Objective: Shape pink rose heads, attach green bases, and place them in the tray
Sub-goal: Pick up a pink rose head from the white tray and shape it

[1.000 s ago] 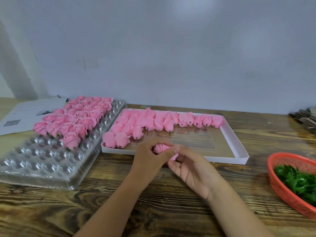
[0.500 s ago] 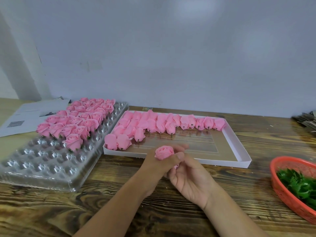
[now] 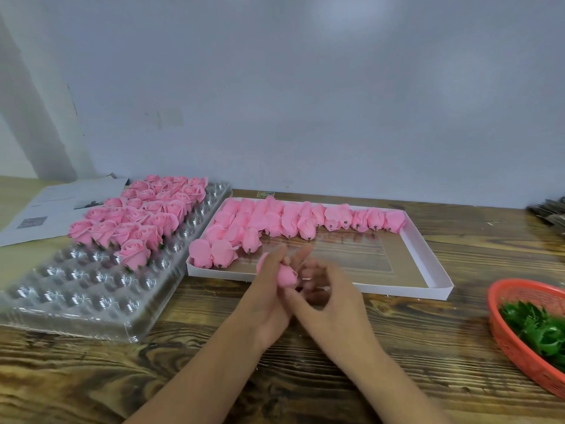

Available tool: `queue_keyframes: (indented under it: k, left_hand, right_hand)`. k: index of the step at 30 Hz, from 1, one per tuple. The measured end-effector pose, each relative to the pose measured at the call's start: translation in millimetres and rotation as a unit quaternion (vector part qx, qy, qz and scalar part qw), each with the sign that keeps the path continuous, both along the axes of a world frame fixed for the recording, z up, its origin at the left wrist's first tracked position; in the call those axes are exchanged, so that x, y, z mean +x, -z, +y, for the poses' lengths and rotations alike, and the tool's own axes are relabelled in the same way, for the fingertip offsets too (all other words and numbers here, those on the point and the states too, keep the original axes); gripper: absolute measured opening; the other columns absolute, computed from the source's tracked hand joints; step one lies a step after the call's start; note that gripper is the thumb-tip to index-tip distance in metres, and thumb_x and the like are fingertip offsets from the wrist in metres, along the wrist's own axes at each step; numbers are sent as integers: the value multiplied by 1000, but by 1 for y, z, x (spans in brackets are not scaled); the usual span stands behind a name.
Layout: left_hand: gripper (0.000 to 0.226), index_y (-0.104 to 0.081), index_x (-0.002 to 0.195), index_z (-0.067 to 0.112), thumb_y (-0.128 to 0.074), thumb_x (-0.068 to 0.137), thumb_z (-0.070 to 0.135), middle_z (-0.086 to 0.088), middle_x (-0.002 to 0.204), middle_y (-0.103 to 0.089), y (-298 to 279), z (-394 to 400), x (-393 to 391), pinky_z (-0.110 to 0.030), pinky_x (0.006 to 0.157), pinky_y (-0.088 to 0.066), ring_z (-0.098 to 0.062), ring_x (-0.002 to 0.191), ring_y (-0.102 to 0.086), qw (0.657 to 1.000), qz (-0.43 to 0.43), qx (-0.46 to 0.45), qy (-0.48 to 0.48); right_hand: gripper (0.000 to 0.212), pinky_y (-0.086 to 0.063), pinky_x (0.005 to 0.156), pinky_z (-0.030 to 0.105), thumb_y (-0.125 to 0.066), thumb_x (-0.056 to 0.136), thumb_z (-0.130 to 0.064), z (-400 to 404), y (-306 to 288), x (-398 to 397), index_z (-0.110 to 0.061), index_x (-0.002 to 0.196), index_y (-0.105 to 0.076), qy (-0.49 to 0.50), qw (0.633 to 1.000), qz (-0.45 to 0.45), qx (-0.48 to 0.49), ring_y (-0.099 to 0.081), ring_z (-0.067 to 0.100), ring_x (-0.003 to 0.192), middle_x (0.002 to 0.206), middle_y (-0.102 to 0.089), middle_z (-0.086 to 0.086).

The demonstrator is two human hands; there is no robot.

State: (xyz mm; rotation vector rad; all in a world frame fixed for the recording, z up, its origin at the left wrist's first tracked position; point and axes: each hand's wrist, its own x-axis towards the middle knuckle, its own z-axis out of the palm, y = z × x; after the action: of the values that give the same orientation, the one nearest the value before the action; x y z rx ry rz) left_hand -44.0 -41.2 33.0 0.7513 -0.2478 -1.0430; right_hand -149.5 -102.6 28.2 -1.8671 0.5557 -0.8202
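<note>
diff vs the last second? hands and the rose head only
The rose head went from a pinch between both hands' fingertips, to upright above the left hand half a second ago, to lying against that hand's fingers, turned sideways. The right hand has closed in beside it, fingers curled at the bud, the contact blurred. No green base on it yet. Clear tray, white box and red basket hold the same contents.

Bench layout, left to right

On the bench point(image 3: 428, 347), the cavity tray point(image 3: 76, 289) with finished roses point(image 3: 134, 215) lies left; the flat box point(image 3: 425, 249) of unshaped rose heads point(image 3: 275, 218) sits centre, papers point(image 3: 46, 206) behind-left, basket point(image 3: 513, 341) of leaf bases point(image 3: 538, 325) right.
</note>
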Motion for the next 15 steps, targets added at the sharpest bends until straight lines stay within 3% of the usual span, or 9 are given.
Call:
queue_keyframes:
  k: [3,6,11,13,15]
  left_hand:
    - [43,-72,102,11,-68,77,46,-7,124,-73,3,0,-2,-35,76,-62,-18,97,-75,999,1,36,28]
    - [56,-76,119,11,-70,75,46,-8,117,-74,2,0,-8,-31,71,-62,-18,95,-75,998,26,43,39]
    - [41,-82,103,12,-68,80,43,-6,97,-77,4,-1,-11,-29,70,-62,-16,88,-76,998,24,34,44]
    - [39,-82,101,13,-70,79,42,-6,97,-78,5,0,-11,-29,72,-61,-16,90,-76,998,20,34,43]
    - [29,-84,86,16,-72,79,41,-5,104,-78,6,-1,-9,-31,73,-62,-17,92,-76,999,21,21,41]
  right_hand:
    - [37,-50,76,8,-74,82,-38,4,13,2,-52,111,-55,1,990,-18,-138,-64,-2,97,103,-65,-25]
    - [39,-45,82,4,-79,83,-19,1,19,5,-37,113,-62,30,974,-51,-217,-61,-6,100,104,-62,-24]
    - [29,-40,76,-1,-79,83,-14,1,20,4,-25,107,-67,54,969,-30,-241,-57,-12,94,97,-63,-17]
    - [27,-41,75,0,-79,83,-16,3,19,3,-25,107,-69,57,970,-24,-234,-58,-11,93,95,-64,-17]
    - [25,-46,72,4,-80,82,-19,5,15,3,-28,103,-70,51,984,-30,-165,-64,-5,88,90,-68,-18]
